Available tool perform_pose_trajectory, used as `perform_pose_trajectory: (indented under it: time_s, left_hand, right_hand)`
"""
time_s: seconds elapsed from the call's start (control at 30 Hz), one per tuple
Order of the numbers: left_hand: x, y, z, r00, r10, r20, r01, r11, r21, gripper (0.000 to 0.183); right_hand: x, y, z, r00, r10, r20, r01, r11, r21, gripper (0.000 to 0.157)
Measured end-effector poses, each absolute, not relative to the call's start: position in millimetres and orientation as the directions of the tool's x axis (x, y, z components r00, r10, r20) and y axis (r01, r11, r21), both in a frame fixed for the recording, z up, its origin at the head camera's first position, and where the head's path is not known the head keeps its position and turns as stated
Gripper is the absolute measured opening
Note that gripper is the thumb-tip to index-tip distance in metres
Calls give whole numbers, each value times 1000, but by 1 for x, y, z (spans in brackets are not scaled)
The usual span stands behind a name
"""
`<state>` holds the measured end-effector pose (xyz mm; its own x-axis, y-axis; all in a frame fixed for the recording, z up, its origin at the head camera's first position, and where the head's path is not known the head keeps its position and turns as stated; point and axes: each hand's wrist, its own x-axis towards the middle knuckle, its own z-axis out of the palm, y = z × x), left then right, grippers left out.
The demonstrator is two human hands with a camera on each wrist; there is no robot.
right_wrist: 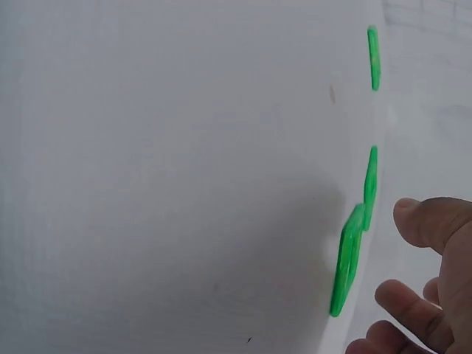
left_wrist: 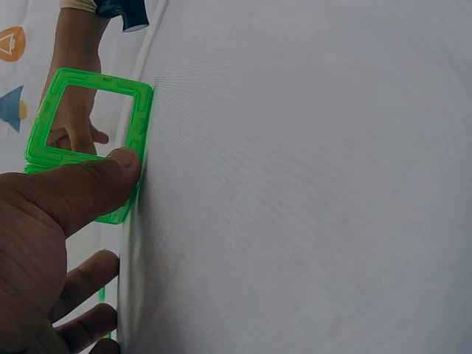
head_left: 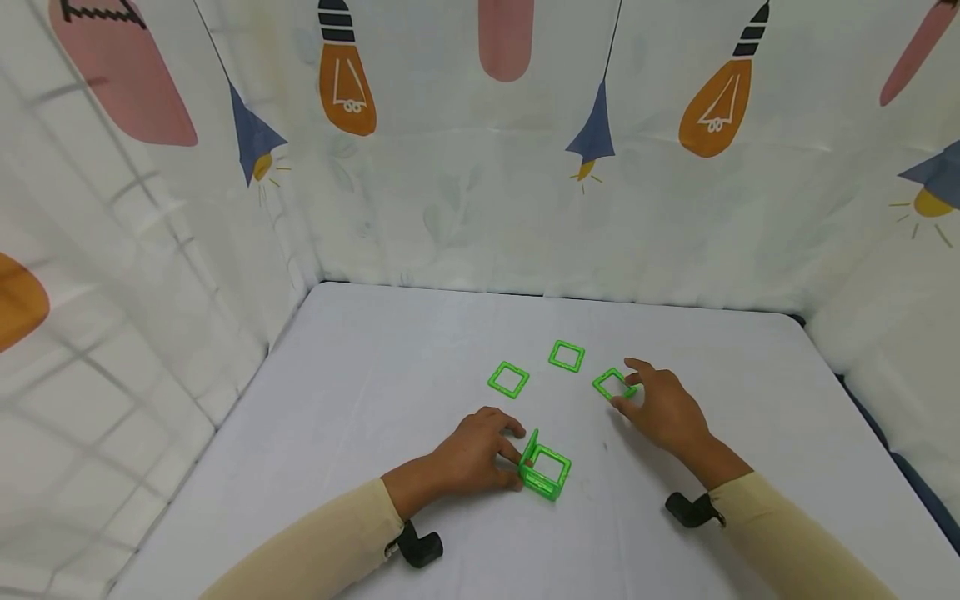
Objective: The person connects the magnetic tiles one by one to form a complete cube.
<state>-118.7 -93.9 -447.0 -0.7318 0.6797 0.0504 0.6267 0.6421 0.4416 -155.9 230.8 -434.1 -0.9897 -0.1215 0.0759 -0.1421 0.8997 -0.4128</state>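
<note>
Near the middle of a white surface (head_left: 360, 375), a person's left hand (head_left: 480, 454) is pinching a joined set of green square frames (head_left: 541, 483), its grip closed at the left side, where one panel is standing up. Farther right, the right hand (head_left: 667, 408) is hovering close over a loose green frame (head_left: 603, 376), its grip open, with contact unclear. Two more frames are lying flat beyond the joined set, a left one (head_left: 501, 391) and a far one (head_left: 563, 367).
</note>
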Motion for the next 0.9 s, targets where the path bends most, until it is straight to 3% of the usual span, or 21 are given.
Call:
perform_pose_trajectory:
  time_s: [0.57,0.9]
  left_hand:
    - [-118,-94,-447,-729,681,60,629,634,450,24]
    - [-118,-94,-447,-732,679,52,627,643,439,26]
  right_hand:
    - [-173,235,-444,-997,-64,-33,-47,926,-374,79]
    - [-174,229,-443,-997,-74,0,-70,934,-349,75]
